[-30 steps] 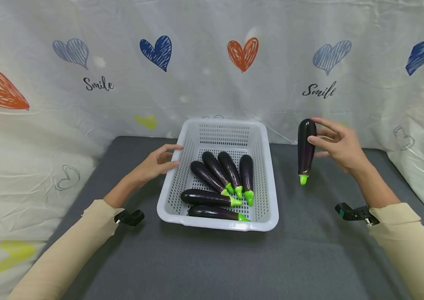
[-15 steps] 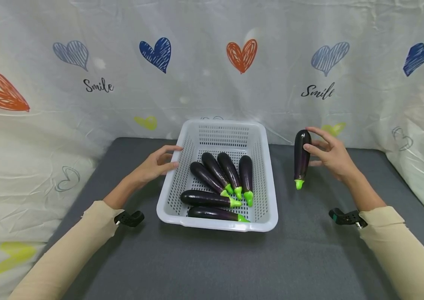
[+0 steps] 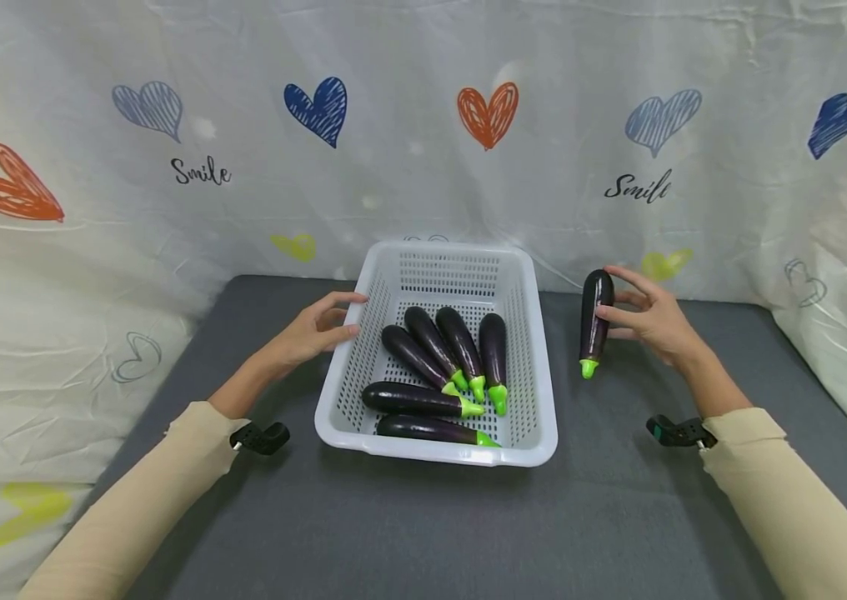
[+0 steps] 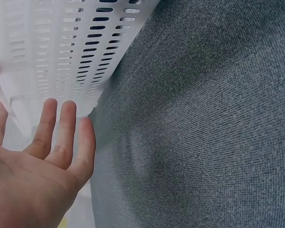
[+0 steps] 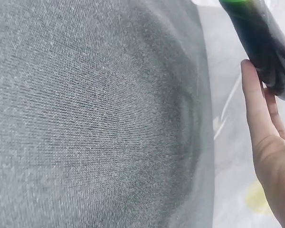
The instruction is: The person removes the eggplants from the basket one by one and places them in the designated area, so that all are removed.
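Observation:
A white perforated plastic basket [image 3: 536, 367] stands mid-table with several dark eggplants [image 3: 416, 398] inside, each with a bright green stem end. Four-sided and shallow, it has my left hand [image 3: 316, 329] at its left rim, fingertips touching there. In the left wrist view, the fingers of the left hand [image 4: 42, 166] are extended and slightly bent beside the basket wall [image 4: 80, 47]. To the right of the basket, my right hand [image 3: 656, 321] pinches another eggplant [image 3: 596, 321] between thumb and fingers, stem end down. The right wrist view shows this eggplant [image 5: 261, 38] only partly.
A dark grey cloth covers the table [image 3: 423, 533]. Behind it hangs a pale curtain [image 3: 408, 183] printed with hearts and lettering, close to the basket's far side. Black bands [image 3: 682, 432] sit on both wrists.
My right hand has moved left and lower with the eggplant, closer to the basket. The left hand and the eggplants in the basket have stayed in place.

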`<state>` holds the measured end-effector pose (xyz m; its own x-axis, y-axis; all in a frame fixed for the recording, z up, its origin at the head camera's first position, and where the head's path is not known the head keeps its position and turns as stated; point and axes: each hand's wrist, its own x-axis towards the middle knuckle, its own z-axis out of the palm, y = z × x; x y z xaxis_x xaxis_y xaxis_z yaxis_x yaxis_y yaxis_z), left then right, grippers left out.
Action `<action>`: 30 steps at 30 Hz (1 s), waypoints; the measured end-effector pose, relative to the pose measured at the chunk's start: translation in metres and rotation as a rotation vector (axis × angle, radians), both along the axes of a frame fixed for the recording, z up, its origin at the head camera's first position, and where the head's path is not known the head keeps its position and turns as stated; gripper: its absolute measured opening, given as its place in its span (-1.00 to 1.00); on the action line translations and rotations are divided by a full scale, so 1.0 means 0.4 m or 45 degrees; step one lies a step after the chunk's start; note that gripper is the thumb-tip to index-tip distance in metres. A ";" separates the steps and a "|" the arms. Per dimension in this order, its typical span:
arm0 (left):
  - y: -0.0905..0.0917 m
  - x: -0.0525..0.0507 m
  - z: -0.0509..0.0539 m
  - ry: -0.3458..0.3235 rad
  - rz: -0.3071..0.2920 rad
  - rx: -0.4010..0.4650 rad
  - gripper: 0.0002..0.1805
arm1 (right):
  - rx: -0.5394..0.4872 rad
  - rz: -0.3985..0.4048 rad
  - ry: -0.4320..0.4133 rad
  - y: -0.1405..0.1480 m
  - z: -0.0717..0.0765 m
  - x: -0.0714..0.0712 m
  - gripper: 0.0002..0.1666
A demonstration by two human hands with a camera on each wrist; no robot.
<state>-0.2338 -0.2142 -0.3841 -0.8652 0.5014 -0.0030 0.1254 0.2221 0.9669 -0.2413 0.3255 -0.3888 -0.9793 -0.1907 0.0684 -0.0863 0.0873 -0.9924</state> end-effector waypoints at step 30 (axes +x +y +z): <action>0.000 -0.001 0.004 0.007 0.013 0.005 -0.41 | 0.159 0.089 -0.164 -0.017 -0.070 -0.076 -0.04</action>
<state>-0.2342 -0.2141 -0.3825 -0.8704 0.4924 0.0039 0.1287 0.2199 0.9670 -0.2717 0.3187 -0.4167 -0.9625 -0.2574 -0.0852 0.0308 0.2086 -0.9775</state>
